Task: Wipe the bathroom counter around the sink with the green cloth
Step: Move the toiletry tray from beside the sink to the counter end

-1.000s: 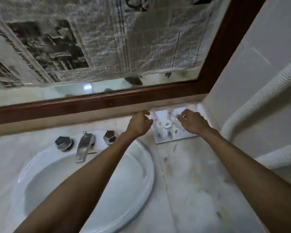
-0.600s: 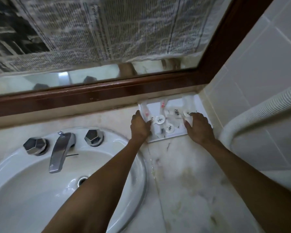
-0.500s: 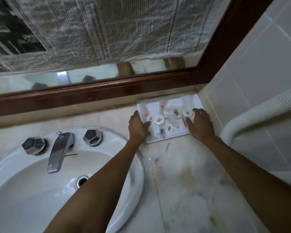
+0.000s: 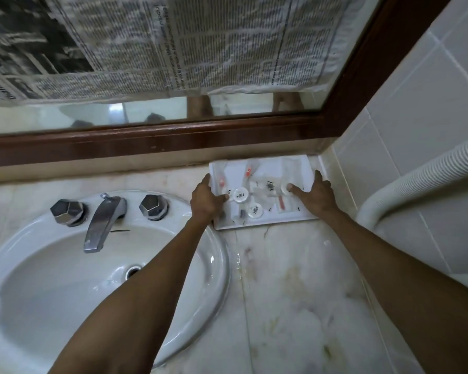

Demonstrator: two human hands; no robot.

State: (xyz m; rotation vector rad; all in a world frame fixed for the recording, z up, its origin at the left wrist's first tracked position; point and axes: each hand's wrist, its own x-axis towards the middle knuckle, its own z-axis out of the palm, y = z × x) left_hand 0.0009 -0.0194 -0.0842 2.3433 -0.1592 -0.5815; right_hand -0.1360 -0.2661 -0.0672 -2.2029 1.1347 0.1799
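Note:
A white rectangular tray (image 4: 305, 168) of small wrapped toiletries sits in the back right corner of the pale marble counter (image 4: 295, 292). My left hand (image 4: 204, 198) grips the tray's left edge, thumb over the rim. My right hand (image 4: 315, 195) grips its right edge, thumb lying on the tray. The white oval sink (image 4: 214, 265) lies to the left, under my left forearm. No green cloth is in view.
A chrome faucet (image 4: 100, 222) with two faceted knobs stands at the back of the sink. A wood-framed mirror (image 4: 173, 136) partly covered by newspaper runs along the back. The tiled wall on the right carries a white ribbed hose (image 4: 416, 182).
Both hands dropped from above the tray onto its two side edges and closed on them. The view moved closer and lower over the counter.

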